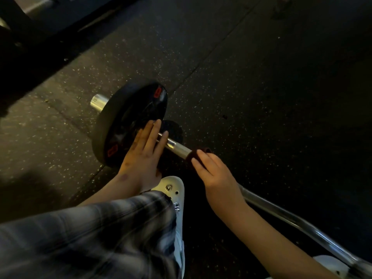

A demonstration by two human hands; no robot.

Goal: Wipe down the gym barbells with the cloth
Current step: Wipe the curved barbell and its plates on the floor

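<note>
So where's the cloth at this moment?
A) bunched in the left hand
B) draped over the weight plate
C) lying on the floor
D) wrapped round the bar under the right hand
D: the right hand grips the dark red cloth round the chrome bar, while the left hand lies flat, fingers straight, by the black weight plate.

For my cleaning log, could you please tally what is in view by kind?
Barbell: 1
Weight plate: 1 clearly seen; the dark shape beside it is unclear
Cloth: 1
Hands: 2, left hand and right hand
Shoes: 2
Total: 7
</note>
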